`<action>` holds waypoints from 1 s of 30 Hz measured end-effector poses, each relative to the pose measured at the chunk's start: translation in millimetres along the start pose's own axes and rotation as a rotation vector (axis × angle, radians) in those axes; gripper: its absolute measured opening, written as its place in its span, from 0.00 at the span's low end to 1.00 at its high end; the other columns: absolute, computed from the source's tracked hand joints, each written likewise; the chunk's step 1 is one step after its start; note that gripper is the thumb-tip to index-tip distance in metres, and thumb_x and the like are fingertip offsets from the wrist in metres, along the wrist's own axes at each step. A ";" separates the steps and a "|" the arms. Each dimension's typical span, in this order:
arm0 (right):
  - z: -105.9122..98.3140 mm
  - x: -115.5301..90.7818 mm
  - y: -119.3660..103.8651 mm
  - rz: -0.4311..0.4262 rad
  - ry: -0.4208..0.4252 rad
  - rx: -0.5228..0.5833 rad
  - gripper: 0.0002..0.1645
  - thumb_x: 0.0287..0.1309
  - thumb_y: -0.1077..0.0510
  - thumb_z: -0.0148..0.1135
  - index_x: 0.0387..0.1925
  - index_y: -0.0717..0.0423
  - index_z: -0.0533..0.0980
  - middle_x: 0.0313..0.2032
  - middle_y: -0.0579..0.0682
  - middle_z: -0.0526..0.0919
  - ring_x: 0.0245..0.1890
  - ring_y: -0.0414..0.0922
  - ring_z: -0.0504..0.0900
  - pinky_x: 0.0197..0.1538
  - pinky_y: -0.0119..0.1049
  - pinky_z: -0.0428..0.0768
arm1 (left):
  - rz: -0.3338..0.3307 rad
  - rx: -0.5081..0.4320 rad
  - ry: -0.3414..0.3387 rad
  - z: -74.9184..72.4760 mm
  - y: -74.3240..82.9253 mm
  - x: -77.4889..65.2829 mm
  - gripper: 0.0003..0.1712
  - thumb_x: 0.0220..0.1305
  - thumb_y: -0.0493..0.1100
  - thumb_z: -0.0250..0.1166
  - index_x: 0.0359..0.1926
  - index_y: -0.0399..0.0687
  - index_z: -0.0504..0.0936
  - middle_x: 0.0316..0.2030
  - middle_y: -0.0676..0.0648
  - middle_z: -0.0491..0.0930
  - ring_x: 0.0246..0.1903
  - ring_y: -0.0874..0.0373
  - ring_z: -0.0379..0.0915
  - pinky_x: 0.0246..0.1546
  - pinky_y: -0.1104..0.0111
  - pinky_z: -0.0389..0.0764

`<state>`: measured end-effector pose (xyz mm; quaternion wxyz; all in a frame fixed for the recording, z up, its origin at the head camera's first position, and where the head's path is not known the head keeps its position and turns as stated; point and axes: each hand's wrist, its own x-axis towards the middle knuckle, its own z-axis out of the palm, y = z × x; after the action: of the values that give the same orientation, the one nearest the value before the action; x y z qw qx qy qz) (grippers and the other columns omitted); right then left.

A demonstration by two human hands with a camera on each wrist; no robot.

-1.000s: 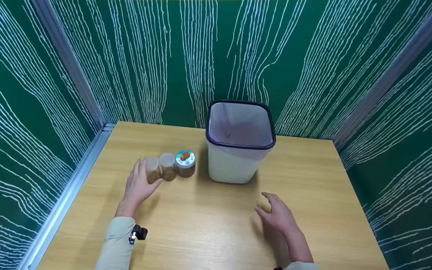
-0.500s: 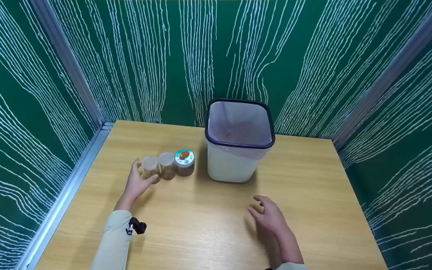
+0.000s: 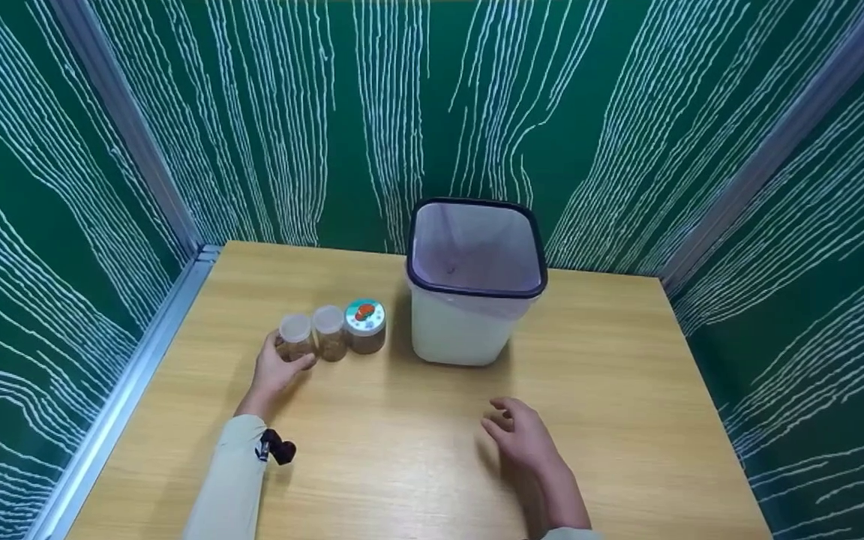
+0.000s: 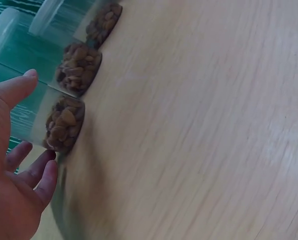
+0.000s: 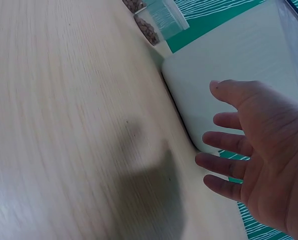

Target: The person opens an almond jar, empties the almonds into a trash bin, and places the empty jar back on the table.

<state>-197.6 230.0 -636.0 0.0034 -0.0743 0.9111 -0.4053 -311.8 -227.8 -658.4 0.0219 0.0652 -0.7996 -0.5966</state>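
My left hand (image 3: 274, 377) holds the leftmost clear jar (image 3: 299, 349), thumb on its near side and fingers round its left side. Brown nut-like pieces (image 4: 64, 124) fill its lower part in the left wrist view. A second clear jar (image 3: 331, 343) with a pale lid stands close on its right. Beside that is a third jar (image 3: 365, 340), its lid printed in teal with a red picture. My right hand (image 3: 523, 436) hovers over the table, fingers relaxed and apart, holding nothing, near the front of a white bin (image 3: 458, 334).
The bin has a dark rim (image 3: 477, 291) and a liner inside, and stands right of the jars at the back of the wooden table (image 3: 372, 465). Green walls (image 3: 372, 112) with white wavy lines enclose the table on three sides.
My left fingers have closed in round the leftmost jar from a looser spread. My right hand has drifted left and slightly nearer to me. The jars and bin stay put.
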 end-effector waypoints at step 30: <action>20.6 -2.4 -8.2 0.047 -0.103 0.142 0.26 0.66 0.52 0.60 0.58 0.65 0.72 0.52 0.59 0.79 0.48 0.50 0.80 0.50 0.45 0.79 | -0.033 0.119 0.090 7.3 -14.4 1.7 0.43 0.47 0.40 0.77 0.62 0.34 0.68 0.55 0.34 0.73 0.56 0.43 0.69 0.58 0.54 0.70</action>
<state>-192.8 209.8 -643.9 0.0648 -0.0732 0.8802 -0.4645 -313.2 -225.0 -674.3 0.0441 0.1061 -0.8308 -0.5446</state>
